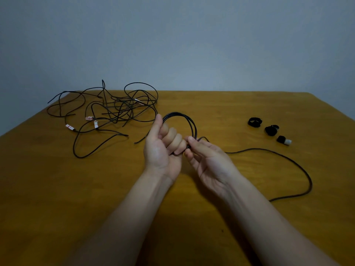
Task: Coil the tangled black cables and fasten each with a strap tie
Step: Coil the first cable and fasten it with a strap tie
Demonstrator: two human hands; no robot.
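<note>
My left hand [163,143] is closed around a small coil of black cable [184,118] with several loops, held upright above the table's middle. My right hand [203,152] pinches the same cable where it meets the coil at the fingers. The cable's loose tail [288,156] runs right across the table in a wide curve and ends near my right forearm. A tangle of black cables [115,110] with white-and-red tags lies at the back left. Three black strap ties [254,122] [271,130] [283,140] sit at the right.
The wooden table [57,189] ends at a plain grey wall behind. One strap tie roll has a white end. A loose cable end [141,140] lies just left of my left hand.
</note>
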